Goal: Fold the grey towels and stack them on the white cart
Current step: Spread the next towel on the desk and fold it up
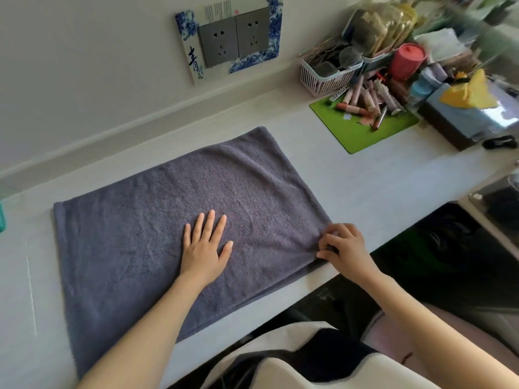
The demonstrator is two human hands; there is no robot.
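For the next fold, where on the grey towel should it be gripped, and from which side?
Probably the near right corner of the grey towel, approached from the right. The towel lies flat with that corner at the counter's edge; the right hand already pinches it while the left hand presses the middle flat.

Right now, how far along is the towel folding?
Early. Done: one grey towel lies spread flat on the white countertop, possibly folded once already; can't tell. In hand: the left hand presses flat on its middle while the right hand pinches its right corner, ready to fold. Left: finish folding and stack; no cart or other towels in view.
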